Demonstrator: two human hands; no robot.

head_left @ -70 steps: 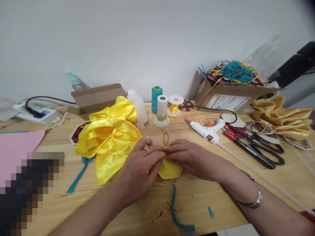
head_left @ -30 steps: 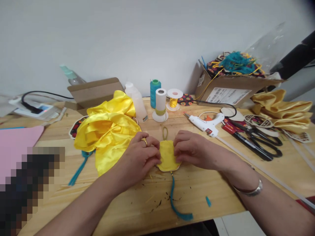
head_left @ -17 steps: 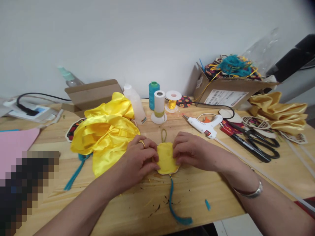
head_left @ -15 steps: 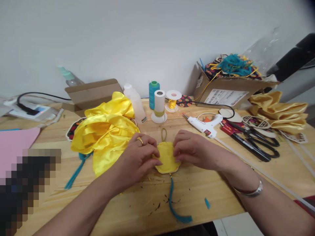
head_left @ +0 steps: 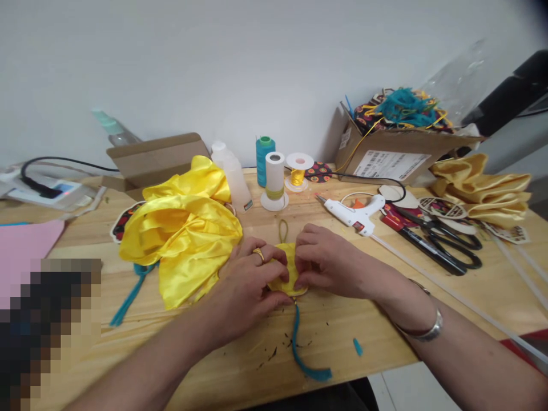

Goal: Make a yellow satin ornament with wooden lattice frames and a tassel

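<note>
A small yellow fabric-covered pendant lies on the wooden table, with an olive cord loop at its top and a teal tassel trailing from its bottom. My left hand is closed on its left side, thumb along the lower edge. On the other side, the curled fingers of my right hand pinch its right part. Both hands cover much of the pendant. Bright yellow satin cloth lies bunched just beyond my left hand.
A white glue gun lies to the right, with a red-and-black marker and black scissors beside it. Thread spools and a plastic bottle stand behind. A cardboard box holds patterned pieces.
My left hand has slid right and forward over the pendant, its thumb now at the lower edge. My right hand has moved inward, covering more of the right side. The view has shifted slightly.
</note>
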